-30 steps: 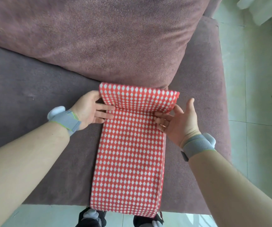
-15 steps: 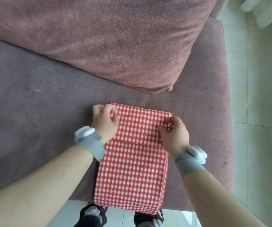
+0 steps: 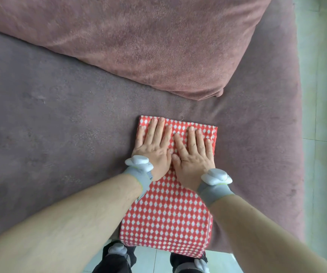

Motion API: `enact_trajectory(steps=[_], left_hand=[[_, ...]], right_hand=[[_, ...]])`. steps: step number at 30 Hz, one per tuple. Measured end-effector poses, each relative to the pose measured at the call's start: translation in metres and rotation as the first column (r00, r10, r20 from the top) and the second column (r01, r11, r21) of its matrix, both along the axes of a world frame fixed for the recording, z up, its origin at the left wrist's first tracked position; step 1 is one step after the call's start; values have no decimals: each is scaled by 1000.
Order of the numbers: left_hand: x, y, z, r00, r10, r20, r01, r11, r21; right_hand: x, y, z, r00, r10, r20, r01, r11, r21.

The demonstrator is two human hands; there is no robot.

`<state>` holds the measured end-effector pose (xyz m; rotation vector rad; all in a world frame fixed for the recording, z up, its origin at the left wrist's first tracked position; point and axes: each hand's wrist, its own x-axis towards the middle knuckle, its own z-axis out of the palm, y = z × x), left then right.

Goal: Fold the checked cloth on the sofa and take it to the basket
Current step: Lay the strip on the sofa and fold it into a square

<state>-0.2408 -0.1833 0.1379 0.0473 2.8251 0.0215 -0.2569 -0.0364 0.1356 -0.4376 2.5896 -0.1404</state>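
The red-and-white checked cloth (image 3: 166, 215) lies folded in a narrow rectangle on the purple sofa seat (image 3: 60, 134), its near end hanging over the seat's front edge. My left hand (image 3: 154, 142) and my right hand (image 3: 193, 152) rest flat, palms down, side by side on the cloth's far half. Fingers of both are stretched out and pressed on the fabric, holding nothing. Grey wristbands with white pods sit on both wrists. No basket is in view.
A large pink cushion (image 3: 148, 40) leans across the back of the seat, its corner just beyond the cloth. Pale tiled floor (image 3: 324, 134) runs along the right side and below the seat edge. My feet (image 3: 117, 257) show under the cloth's near end.
Both hands drew the cloth's far end toward me and laid it over the near part, then let go of the corners and spread flat on the fold.
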Motion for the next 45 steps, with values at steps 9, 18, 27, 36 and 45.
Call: enact_trajectory(steps=[9, 18, 27, 36, 45], left_hand=[[-8, -7, 27, 998, 49, 33, -56, 968, 245], [-4, -36, 61, 713, 669, 211, -659, 535, 529], [-11, -61, 70, 481, 539, 691, -810, -28, 586], [-37, -84, 112, 709, 395, 585, -681, 166, 713], [-112, -72, 118, 878, 443, 180, -429, 564, 705]], right_hand=[[-7, 2, 37, 994, -9, 106, 14, 999, -42], [-4, 9, 101, 586, -806, 84, 794, 550, -259], [-22, 39, 101, 233, -703, 672, 973, 165, -164], [-39, 63, 136, 594, -528, 607, 799, 300, -521], [-111, 62, 144, 731, -634, 252, 660, 565, -495]])
